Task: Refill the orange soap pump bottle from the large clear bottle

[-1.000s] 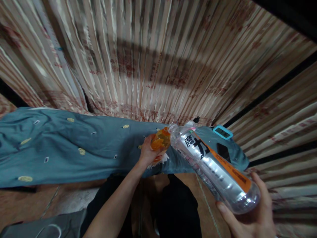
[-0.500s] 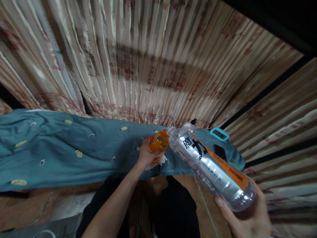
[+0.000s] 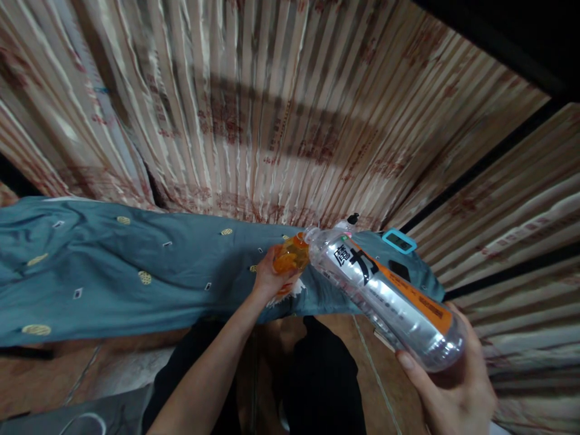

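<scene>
My left hand [image 3: 267, 278] is wrapped round a small orange bottle [image 3: 292, 255], which tilts with its neck up and to the right. In my right hand [image 3: 462, 380] is the base of a large clear plastic bottle [image 3: 385, 296] with a silver, orange and black label. That bottle slants down to the left, and its mouth meets the mouth of the orange bottle. Whether liquid is passing between them I cannot make out. Under my left hand lies something white with a ragged edge [image 3: 296, 289], with orange-red on it.
A teal patterned cloth [image 3: 104, 260] covers the long narrow surface. Behind the clear bottle stands a pump bottle with a black top [image 3: 353, 219]. A blue-framed digital device [image 3: 399, 241] and a dark flat object [image 3: 399, 270] lie at the right. Pleated curtains [image 3: 254, 109] hang behind.
The large bottle's base and my right hand have risen slightly. Its mouth stays at the orange bottle's mouth, and my left hand keeps its place.
</scene>
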`<state>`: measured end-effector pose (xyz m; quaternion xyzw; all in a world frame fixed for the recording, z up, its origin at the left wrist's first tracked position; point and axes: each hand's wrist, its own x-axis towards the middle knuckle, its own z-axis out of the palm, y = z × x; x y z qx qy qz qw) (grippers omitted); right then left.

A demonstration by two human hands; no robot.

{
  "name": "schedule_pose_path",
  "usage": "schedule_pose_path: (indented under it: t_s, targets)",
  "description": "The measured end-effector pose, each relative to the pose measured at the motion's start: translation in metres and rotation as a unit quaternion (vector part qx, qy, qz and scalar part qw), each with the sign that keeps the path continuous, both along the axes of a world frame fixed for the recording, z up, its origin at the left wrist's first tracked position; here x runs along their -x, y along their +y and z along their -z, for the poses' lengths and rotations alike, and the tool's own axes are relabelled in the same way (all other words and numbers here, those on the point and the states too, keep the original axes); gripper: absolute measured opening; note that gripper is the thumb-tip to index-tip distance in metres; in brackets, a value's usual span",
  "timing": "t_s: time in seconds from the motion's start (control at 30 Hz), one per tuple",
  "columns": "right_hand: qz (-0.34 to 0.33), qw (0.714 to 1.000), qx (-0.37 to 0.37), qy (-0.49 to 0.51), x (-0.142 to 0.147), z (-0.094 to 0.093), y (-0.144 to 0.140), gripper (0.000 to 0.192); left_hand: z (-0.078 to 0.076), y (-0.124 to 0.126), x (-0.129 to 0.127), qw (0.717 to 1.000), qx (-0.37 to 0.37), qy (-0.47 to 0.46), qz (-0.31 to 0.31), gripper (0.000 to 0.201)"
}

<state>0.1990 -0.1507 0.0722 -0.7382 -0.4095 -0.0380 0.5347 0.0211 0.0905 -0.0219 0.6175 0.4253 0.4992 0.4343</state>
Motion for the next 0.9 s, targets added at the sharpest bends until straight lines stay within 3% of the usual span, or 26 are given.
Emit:
schedule_pose_path:
  t_s: [0.5,0.67,0.9]
  targets:
    - [0.007,0.999,-0.01,0.033,0.0069,0.0031,0.0023,0.112,0.0001,-0.0017,-0.0013,1.0,0.007,-0.004,-0.003,0.06]
    - [-0.016,1.0,0.005,0.009,0.0043,0.0081,0.0001,0.105,-0.0022,-0.0033,0.0009,1.0,0.007,0.002,0.004,0.061]
    - [-0.008,1.0,0.007,0.022,0.0104,0.0001,0.0026,0.108,-0.0023,-0.004,-0.0001,1.0,0.014,-0.004,0.005,0.061]
